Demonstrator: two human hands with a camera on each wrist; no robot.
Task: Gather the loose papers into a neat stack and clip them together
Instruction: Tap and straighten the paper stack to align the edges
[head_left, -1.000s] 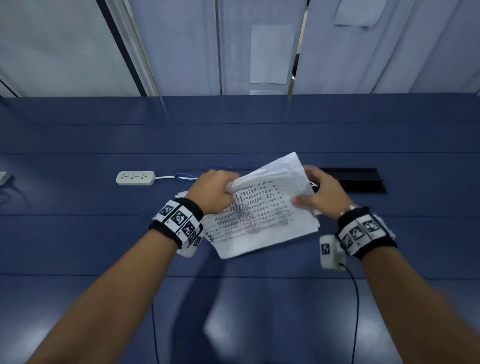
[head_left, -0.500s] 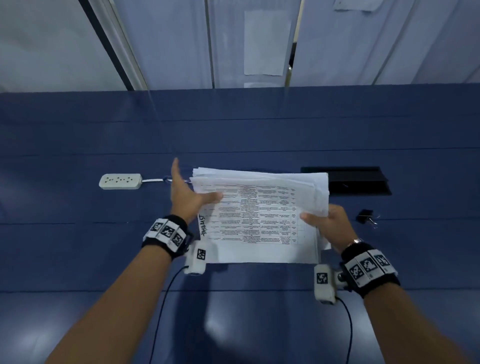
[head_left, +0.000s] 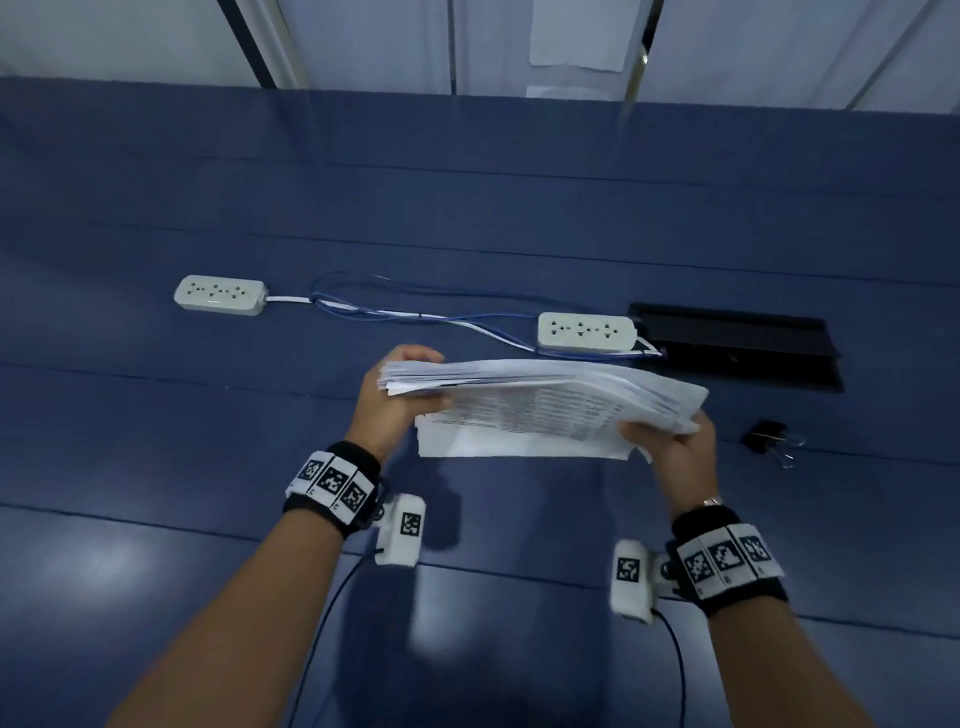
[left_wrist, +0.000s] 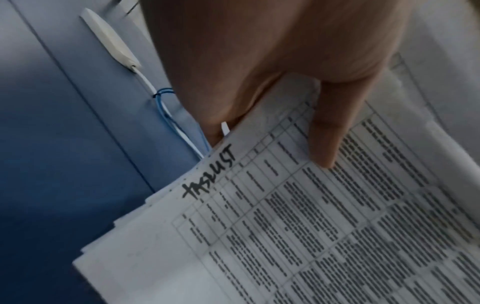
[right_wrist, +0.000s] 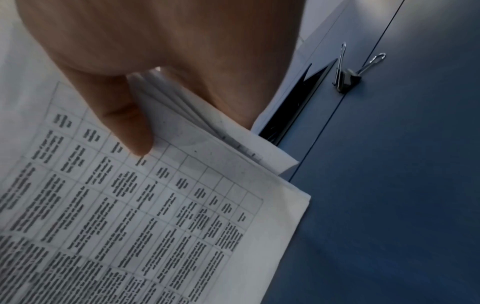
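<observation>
A stack of printed papers (head_left: 535, 410) is held up off the blue table, its top edges fanned unevenly. My left hand (head_left: 400, 389) grips the stack's left end, thumb on the printed face, which reads "TASLIST" in the left wrist view (left_wrist: 285, 226). My right hand (head_left: 670, 441) grips the right end, thumb on top of the papers (right_wrist: 155, 205) and fingers behind. A black binder clip (head_left: 769, 439) with silver handles lies on the table just right of my right hand, and shows in the right wrist view (right_wrist: 349, 79).
Two white power strips (head_left: 221, 294) (head_left: 586, 331) joined by blue and white cables (head_left: 415, 314) lie beyond the papers. A black cable hatch (head_left: 737, 348) is set into the blue table (head_left: 156, 441) at the back right. Wall panels stand behind.
The stack has been tilted up onto its lower edge and lifted nearer, its sheets squared from a skewed pile. Both hands shifted to the ends. The second power strip has come into view.
</observation>
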